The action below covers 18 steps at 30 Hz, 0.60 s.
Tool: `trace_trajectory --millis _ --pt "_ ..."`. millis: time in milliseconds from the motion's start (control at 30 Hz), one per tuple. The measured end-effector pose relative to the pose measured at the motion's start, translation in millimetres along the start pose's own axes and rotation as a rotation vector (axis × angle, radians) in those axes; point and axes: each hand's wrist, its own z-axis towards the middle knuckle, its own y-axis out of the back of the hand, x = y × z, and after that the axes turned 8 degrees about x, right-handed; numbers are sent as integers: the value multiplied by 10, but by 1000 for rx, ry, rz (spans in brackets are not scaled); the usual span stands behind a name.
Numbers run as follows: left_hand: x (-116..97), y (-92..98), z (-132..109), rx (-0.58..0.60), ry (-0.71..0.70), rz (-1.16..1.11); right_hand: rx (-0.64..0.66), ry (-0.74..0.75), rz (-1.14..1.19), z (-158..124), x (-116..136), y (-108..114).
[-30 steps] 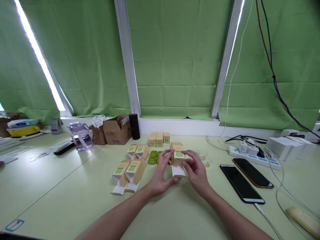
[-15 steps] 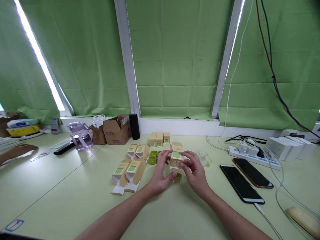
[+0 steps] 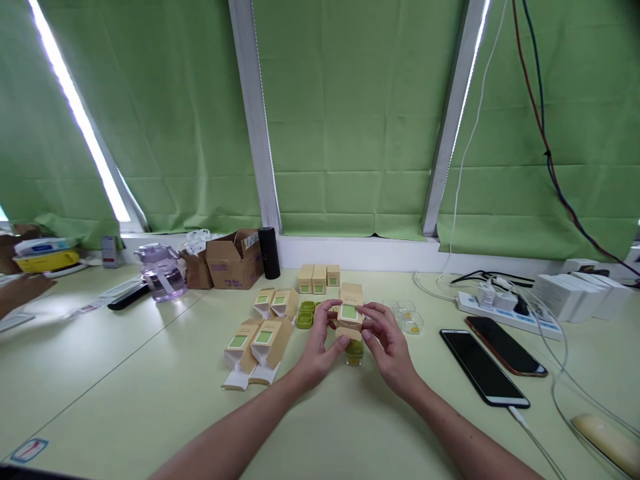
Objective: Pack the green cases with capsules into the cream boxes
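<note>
Between my two hands is a small tan cardboard box (image 3: 351, 300) with a green label. My left hand (image 3: 320, 350) grips its left side, fingers behind and thumb near the front flap. On the other side my right hand (image 3: 387, 343) holds the box with fingertips and thumb. Just below the box, a small clear jar with a green lid (image 3: 354, 353) stands on the table. Several open tan boxes (image 3: 265, 340) lie to the left, flaps out. Green lids (image 3: 305, 315) sit behind my left hand, and clear jars (image 3: 407, 316) with yellow bits stand behind my right.
Three closed tan boxes (image 3: 319, 279) stand at the back. Two phones (image 3: 484, 367) and a power strip (image 3: 510, 315) with cables occupy the right. A purple jug (image 3: 161, 272), an open carton (image 3: 234, 260) and a black cylinder (image 3: 269, 253) are back left. Another person's hand (image 3: 25, 293) is far left.
The held box has shifted slightly left, and its front flap now shows its tan face instead of white. More of the jar below is visible. The other person's hand has moved left.
</note>
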Motion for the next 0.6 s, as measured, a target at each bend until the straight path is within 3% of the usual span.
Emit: trace_trajectory --millis 600 --pt "-63 -33 10 -10 48 -209 42 55 -68 -26 -2 -11"
